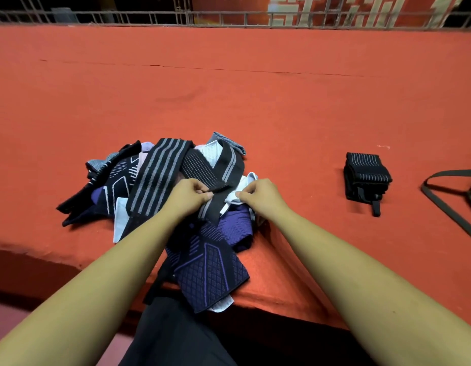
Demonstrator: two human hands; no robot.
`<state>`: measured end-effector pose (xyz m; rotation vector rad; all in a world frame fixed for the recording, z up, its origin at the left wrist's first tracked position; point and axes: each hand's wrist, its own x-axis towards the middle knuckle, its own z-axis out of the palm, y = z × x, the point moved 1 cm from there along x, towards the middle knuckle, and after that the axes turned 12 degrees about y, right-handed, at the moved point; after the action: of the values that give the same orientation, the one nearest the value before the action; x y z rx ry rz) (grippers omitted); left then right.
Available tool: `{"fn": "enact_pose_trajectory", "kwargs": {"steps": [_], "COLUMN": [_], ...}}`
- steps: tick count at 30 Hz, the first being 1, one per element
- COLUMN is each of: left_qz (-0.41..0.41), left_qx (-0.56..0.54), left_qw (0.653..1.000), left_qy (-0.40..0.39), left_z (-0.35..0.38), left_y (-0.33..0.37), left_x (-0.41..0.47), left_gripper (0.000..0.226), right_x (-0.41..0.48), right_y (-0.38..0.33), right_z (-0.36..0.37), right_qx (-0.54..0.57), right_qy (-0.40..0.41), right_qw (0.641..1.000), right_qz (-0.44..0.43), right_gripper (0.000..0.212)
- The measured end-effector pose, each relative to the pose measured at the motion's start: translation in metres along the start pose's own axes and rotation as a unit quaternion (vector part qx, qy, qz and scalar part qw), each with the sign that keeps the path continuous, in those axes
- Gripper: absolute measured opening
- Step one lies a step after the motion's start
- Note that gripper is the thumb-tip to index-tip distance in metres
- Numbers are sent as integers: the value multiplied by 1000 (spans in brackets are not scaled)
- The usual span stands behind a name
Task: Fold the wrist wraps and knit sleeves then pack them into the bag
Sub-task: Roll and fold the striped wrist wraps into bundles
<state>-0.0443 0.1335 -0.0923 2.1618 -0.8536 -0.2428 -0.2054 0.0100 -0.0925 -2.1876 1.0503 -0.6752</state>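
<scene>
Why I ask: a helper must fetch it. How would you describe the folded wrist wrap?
On the red table, look right of the tangled pile, before the bag strap. The folded wrist wrap sits alone: a compact black block with thin grey stripes.

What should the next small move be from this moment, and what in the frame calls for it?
Probably lift the striped wrist wrap clear of the sleeves. The left hand pinches its end and the right hand pinches white cloth beside it. The wrap lies looped across them, so it likely cannot fold flat there. One folded wrap already sits aside.
</scene>
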Motion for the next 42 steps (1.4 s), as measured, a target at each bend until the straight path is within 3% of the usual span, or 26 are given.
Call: {"fn": "enact_pose_trajectory", "kwargs": {"steps": [6,8,10,12,14,16,19,21,23,25,27,29,31,33,35,37,42], "left_qz": [4,6,4,23,94,167,241,286,275,226,204,223,247,254,273,319,427], "left_qx": [-146,-215,-256,-220,-42,22,-89,-68,-86,-146,-179,-169,-167,-170,-130,-63,117], "left_qw": [986,973,966,975,988,972,964,955,957,963,962,960,948,931,941,944,894], "left_qy": [85,81,48,38,119,166,68,36,12,-26,-22,-22,-114,-197,-155,-59,71], "left_z": [-31,-41,-45,-42,-40,-41,-38,-32,-28,-26,-24,-24,-22,-14,-5,0,1], "left_y": [38,53,63,66,65,71,92,104,107,105,99,98,106,115,124,132,150], "left_x": [7,8,6,2,1,-4,-20,-31,-35,-37,-36,-36,-41,-46,-47,-44,-30], "left_gripper": [21,24,30,27,14,2,7,10,9,3,13,33,50,43,38,43,33], "right_x": [-5,-3,-1,-1,0,-1,-10,-11,-10,-8,-12,-20,-31,-40,-42,-39,-31], "right_y": [2,1,-3,-14,-30,-46,-60,-60,-58,-51,-44,-37,-36,-39,-36,-26,8], "right_z": [3,2,-5,-24,-41,-50,-51,-53,-61,-70,-84,-100,-124,-146,-163,-175,-201], "right_qx": [16,21,26,41,92,207,370,446,479,446,404,362,299,257,226,202,268], "right_qy": [12,10,72,175,203,130,-50,-84,-57,-17,-29,-105,-190,-230,-195,-124,97], "right_qw": [1000,999,997,983,975,967,903,859,845,875,906,925,935,937,951,968,958], "right_qz": [14,26,28,20,11,63,213,236,232,189,121,45,-19,-54,-74,-89,-26], "right_gripper": [32,26,22,26,35,48,57,35,15,13,20,28,28,22,16,15,14]}}
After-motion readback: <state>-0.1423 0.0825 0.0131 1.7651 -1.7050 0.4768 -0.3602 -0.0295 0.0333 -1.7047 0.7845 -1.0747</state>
